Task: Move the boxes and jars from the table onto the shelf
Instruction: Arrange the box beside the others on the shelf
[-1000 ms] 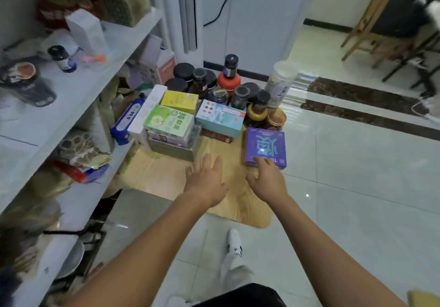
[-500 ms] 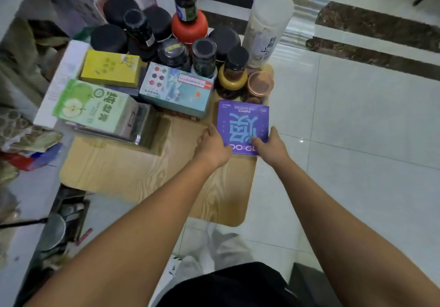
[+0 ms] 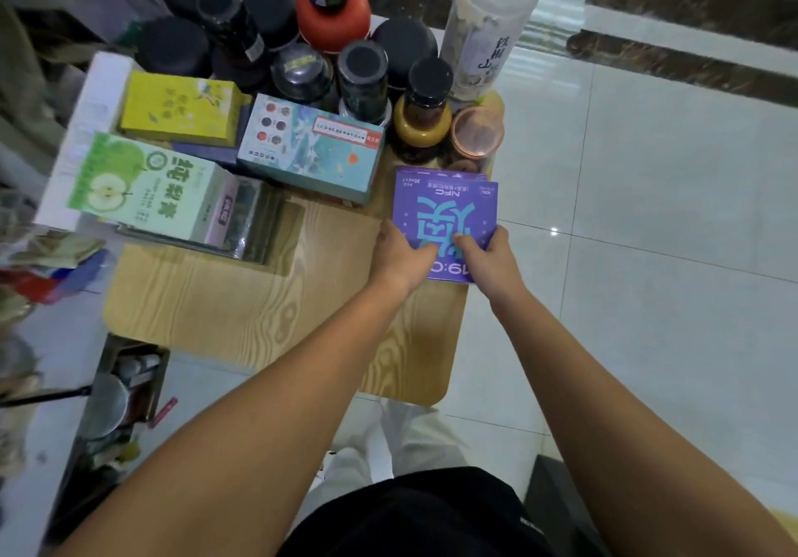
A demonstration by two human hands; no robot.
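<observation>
A flat purple box [image 3: 444,211] lies at the right side of the small wooden table [image 3: 242,310]. My left hand [image 3: 401,256] grips its near left corner and my right hand [image 3: 488,256] grips its near right corner, thumbs on top. A second purple box edge shows just under its far side. To the left sit a teal box [image 3: 311,150], a yellow box [image 3: 181,107] and a green apple box [image 3: 147,185]. Several dark-lidded jars [image 3: 362,77] crowd the table's far end, with a red-bodied bottle [image 3: 332,16] and a tall white canister [image 3: 492,25].
The shelf [image 3: 52,340] runs along the left edge, its lower levels cluttered with bags and a pan. A long white box [image 3: 82,133] lies at the table's left edge. Glossy white floor tiles [image 3: 647,211] spread to the right.
The camera has moved closer and tilted down over the table. Both hands went from reaching to the purple box to holding its near corners, thumbs further over its top.
</observation>
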